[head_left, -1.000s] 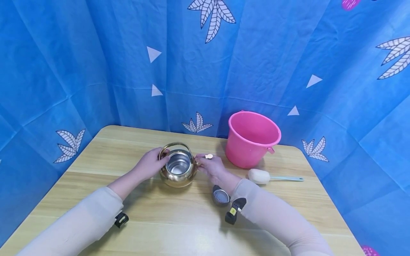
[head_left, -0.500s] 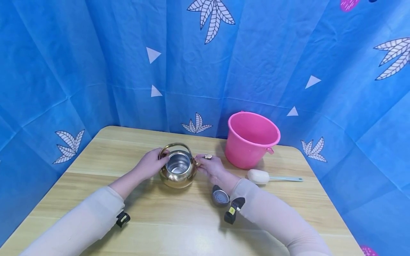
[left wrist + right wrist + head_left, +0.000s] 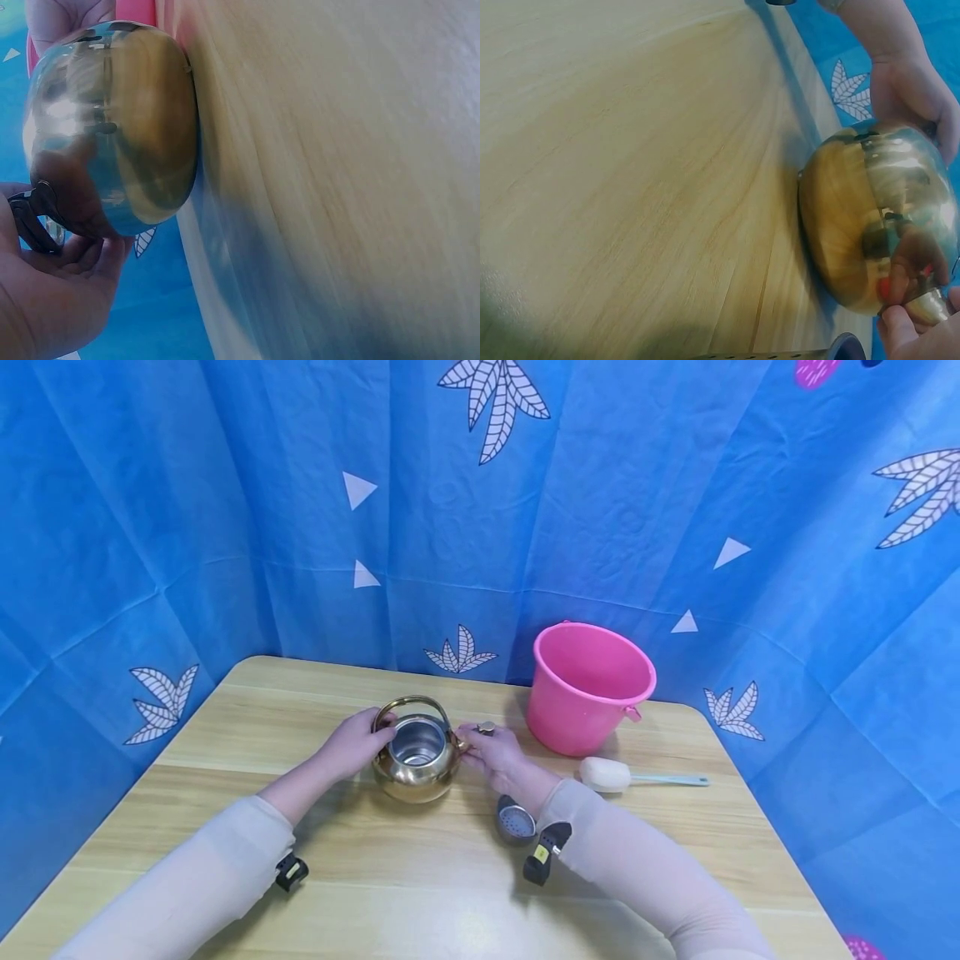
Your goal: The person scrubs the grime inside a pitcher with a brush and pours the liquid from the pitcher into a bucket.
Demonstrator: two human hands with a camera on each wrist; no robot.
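Note:
A round, gold metal kettle (image 3: 416, 781) stands lidless in the middle of the table, its arched handle (image 3: 408, 698) upright and its steel inside showing. At its left side, my left hand (image 3: 352, 742) holds the kettle by the lower end of the handle, thumb close to the mouth. The left wrist view has that hand (image 3: 64, 300) around the handle's bracket (image 3: 34, 214). On the opposite side my right hand (image 3: 498, 753) pinches the spout, whose tip (image 3: 486, 727) pokes out above the fingers. In the right wrist view the spout (image 3: 930, 307) lies between thumb and fingers.
Behind my right hand stands a pink bucket (image 3: 573, 718). A white sponge brush (image 3: 606, 774) with a pale blue handle lies right of it. Beside my right wrist is a dark grey shower head (image 3: 517, 822). A blue curtain (image 3: 465, 510) surrounds the wooden table (image 3: 390, 893).

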